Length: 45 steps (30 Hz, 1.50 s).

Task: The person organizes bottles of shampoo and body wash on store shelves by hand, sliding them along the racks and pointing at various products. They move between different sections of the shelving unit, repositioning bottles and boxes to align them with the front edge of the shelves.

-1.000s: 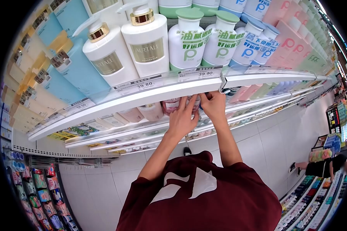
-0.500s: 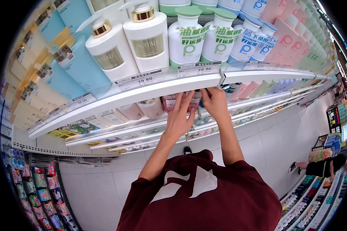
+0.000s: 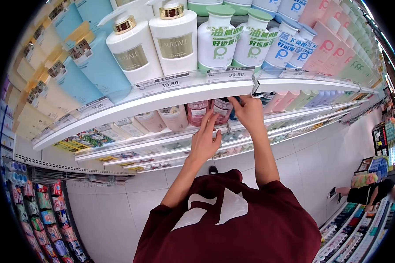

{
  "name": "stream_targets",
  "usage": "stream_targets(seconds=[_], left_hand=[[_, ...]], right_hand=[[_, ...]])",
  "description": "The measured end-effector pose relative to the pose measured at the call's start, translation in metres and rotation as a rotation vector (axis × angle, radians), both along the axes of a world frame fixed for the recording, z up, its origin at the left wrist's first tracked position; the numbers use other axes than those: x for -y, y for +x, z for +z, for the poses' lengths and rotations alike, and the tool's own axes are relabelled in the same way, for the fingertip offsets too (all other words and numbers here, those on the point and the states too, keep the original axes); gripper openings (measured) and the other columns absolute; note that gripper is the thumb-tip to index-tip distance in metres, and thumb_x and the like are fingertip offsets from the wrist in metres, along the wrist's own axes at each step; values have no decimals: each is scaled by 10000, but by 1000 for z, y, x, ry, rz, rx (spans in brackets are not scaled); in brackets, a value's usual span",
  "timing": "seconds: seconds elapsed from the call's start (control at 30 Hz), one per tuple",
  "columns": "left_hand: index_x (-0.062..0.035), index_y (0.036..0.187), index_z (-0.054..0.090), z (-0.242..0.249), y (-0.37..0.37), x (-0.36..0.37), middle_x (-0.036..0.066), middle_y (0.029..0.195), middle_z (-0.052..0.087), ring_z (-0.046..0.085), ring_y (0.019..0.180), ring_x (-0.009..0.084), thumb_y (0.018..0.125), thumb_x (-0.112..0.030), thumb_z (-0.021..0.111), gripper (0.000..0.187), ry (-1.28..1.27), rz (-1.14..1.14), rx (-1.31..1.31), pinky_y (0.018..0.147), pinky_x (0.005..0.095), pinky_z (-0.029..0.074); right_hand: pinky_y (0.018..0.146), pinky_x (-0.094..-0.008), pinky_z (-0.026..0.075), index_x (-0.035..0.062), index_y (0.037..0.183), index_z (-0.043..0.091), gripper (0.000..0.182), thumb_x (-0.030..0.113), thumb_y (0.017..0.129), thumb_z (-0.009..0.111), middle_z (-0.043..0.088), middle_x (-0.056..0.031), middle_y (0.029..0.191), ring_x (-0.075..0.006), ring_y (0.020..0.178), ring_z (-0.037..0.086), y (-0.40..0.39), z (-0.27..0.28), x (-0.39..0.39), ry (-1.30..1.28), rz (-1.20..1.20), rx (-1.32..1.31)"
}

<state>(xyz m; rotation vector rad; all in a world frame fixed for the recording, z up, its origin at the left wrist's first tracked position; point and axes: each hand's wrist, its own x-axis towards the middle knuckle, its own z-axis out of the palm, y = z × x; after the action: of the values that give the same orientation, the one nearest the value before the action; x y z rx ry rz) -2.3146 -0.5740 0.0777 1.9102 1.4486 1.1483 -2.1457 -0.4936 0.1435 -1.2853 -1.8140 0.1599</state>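
My left hand [image 3: 204,142] reaches up to the lower shelf with its fingers stretched out. Its fingertips are at the front of two pink bottles, one a clear pink bottle [image 3: 197,115], the other a pink bottle with a dark label [image 3: 221,111]. Just right of them, my right hand [image 3: 251,115] is bent in under the upper shelf's edge, fingers curled and partly hidden. A dark blue container [image 3: 233,115] shows beneath its thumb; what the fingers hold is hidden.
Above my hands the upper shelf edge [image 3: 197,94] carries price tags and white pump bottles [image 3: 175,41]. Paler pink bottles [image 3: 173,117] stand left on the lower shelf. Another person [image 3: 368,193] is by shelving at the far right. Hanging packets [image 3: 48,219] line the lower left.
My left hand has drawn down a little, uncovering more of the pink bottles. My right hand has shifted slightly right. The view has moved a little.
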Motion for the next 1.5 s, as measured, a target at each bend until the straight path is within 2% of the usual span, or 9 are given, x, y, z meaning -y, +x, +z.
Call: stream_targets(seconds=[0.27, 0.33, 0.6, 0.87, 1.0, 1.13, 1.27, 1.33, 1.5], left_hand=[[-79, 1467, 469, -2, 3, -1, 109, 1590, 399, 704, 989, 254, 850, -52, 668, 649, 3, -18, -26, 734, 376, 582], [-67, 1453, 459, -1, 2, -2, 151, 1588, 370, 699, 992, 395, 880, -128, 654, 608, 0, -38, -30, 777, 481, 583], [-88, 1488, 449, 7, 3, -6, 134, 1645, 305, 699, 1034, 299, 874, -97, 670, 652, -91, -54, -97, 832, 423, 579], [-101, 1510, 431, 6, 1, -5, 136, 1672, 248, 702, 1030, 313, 887, -120, 677, 669, -95, -66, -190, 838, 432, 580], [-58, 1370, 559, 8, -10, -7, 143, 1516, 481, 710, 940, 320, 889, -97, 656, 492, 50, 1, -56, 768, 418, 578], [-10, 1197, 652, 41, -26, -8, 151, 1232, 665, 703, 778, 327, 913, -81, 620, 294, 226, 148, 78, 688, 430, 558], [26, 1184, 661, 63, -45, -26, 183, 1080, 682, 647, 683, 275, 912, -47, 657, 282, 316, 241, -2, 633, 383, 518], [40, 1163, 662, 65, -56, -40, 228, 927, 683, 649, 686, 311, 930, -120, 661, 282, 211, 288, -285, 640, 433, 511], [-4, 1157, 682, 67, -54, -55, 244, 832, 677, 663, 748, 409, 948, -208, 651, 294, 316, 284, -364, 706, 500, 497]], right_hand=[[469, -374, 392, 37, 1019, 763, 201, 202, 904, 759, 607, -168, 588, -296, 436, 513, 3, 3, 2, -10, 27, 4], [474, -372, 396, 31, 1032, 758, 203, 191, 908, 754, 616, -175, 603, -310, 449, 526, 5, 1, 1, -33, 37, 8], [686, -484, 515, 18, 1042, 715, 149, 119, 944, 666, 696, -236, 846, -450, 782, 666, 14, -7, -18, -73, 113, 89], [648, -536, 510, 55, 1024, 710, 172, 194, 959, 631, 676, -219, 773, -431, 719, 662, 12, -15, -22, -16, 57, 137], [747, -520, 511, 23, 1073, 694, 186, 166, 969, 635, 699, -253, 918, -477, 856, 655, 12, -10, -21, -74, 56, 105], [706, -532, 510, 45, 1040, 706, 186, 199, 962, 637, 695, -207, 804, -437, 776, 668, 9, -13, -22, 3, 92, 35], [740, -512, 514, 38, 1017, 718, 190, 202, 961, 638, 700, -214, 823, -436, 815, 670, 2, -5, -11, -57, 53, -46], [746, -522, 508, 42, 1029, 722, 199, 209, 957, 641, 698, -216, 816, -437, 818, 670, 0, -6, -7, -109, 16, -18], [619, -347, 525, 41, 1086, 703, 189, 104, 908, 691, 716, -132, 1062, -277, 678, 677, -2, -26, 10, -7, -12, -307]])
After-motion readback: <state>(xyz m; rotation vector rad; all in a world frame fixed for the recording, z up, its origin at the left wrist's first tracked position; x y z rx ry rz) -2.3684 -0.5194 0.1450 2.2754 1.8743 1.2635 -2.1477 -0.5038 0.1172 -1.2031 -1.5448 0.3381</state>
